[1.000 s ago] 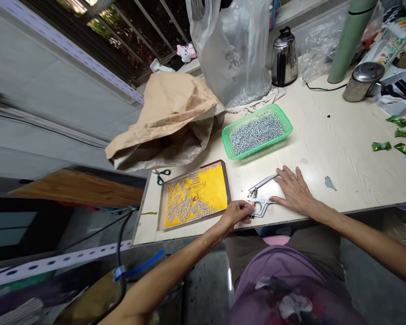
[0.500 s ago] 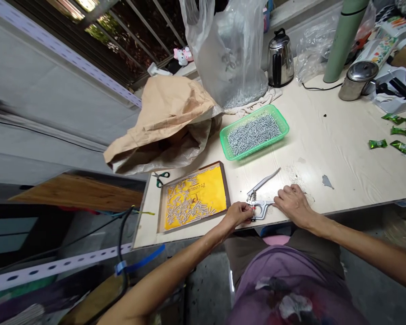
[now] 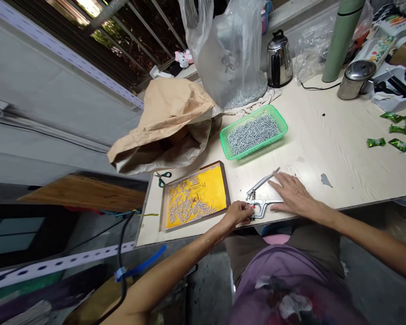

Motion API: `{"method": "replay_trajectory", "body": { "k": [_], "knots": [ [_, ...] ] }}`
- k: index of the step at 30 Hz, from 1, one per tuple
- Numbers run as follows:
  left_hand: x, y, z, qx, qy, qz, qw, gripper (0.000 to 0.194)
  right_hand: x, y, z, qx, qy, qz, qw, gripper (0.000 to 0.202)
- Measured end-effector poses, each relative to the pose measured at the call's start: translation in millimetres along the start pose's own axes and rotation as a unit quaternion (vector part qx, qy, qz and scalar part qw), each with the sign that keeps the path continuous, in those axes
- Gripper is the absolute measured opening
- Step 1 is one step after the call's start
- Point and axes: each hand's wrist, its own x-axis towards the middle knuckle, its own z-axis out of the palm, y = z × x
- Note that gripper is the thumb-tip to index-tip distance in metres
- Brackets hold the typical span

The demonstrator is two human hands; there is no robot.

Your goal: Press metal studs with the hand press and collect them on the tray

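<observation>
A silver hand tool [image 3: 265, 203] with two long handles and a small spring lies near the table's front edge. Its upper handle slants up to the right, apart from the lower one. My left hand [image 3: 239, 213] is closed at the tool's head, thumb and fingers pinched together; what sits between the fingertips is hidden. Over the handle ends, my right hand [image 3: 292, 195] has its fingers stretched and spread, thumb near the lower handle. Left of the tool is a shallow tray [image 3: 226, 185] with a yellow bottom, strewn with small silver metal pieces.
A green plastic basket [image 3: 225, 146] full of similar pieces stands behind the tool. Scissors [image 3: 163, 179], a brown paper sack [image 3: 169, 108] and a clear plastic bag [image 3: 232, 58] lie farther back. A kettle [image 3: 279, 58], green flask [image 3: 341, 40] and wrapped sweets [image 3: 399, 144] are rightward.
My right hand has opened from a curled grip near the lower handle's end, its fingers now reaching up toward the upper handle. My left hand stays at the tool's head.
</observation>
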Motion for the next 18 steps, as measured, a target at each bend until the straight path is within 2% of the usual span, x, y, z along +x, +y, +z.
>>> {"method": "replay_trajectory", "body": {
  "k": [1,3,7,10,18],
  "knots": [
    [1,0,0.1,0.001,0.002,-0.002,1.0,0.025,5,8,1,0.004,-0.006,-0.005,1.0,0.082],
    [1,0,0.3,0.0,0.004,-0.004,1.0,0.024,16,22,2,0.012,-0.035,-0.019,0.999,0.097],
    [1,-1,0.8,-0.011,-0.001,0.001,1.0,0.024,30,35,4,0.017,-0.093,-0.044,0.995,0.102],
    [1,-2,1.1,-0.021,0.009,-0.003,1.0,0.024,31,32,0,0.004,-0.105,-0.048,0.993,0.102],
    [0,-1,2.7,-0.017,0.016,-0.008,1.0,0.025,27,13,-22,-0.029,-0.127,-0.033,0.991,0.083]
  ]
}}
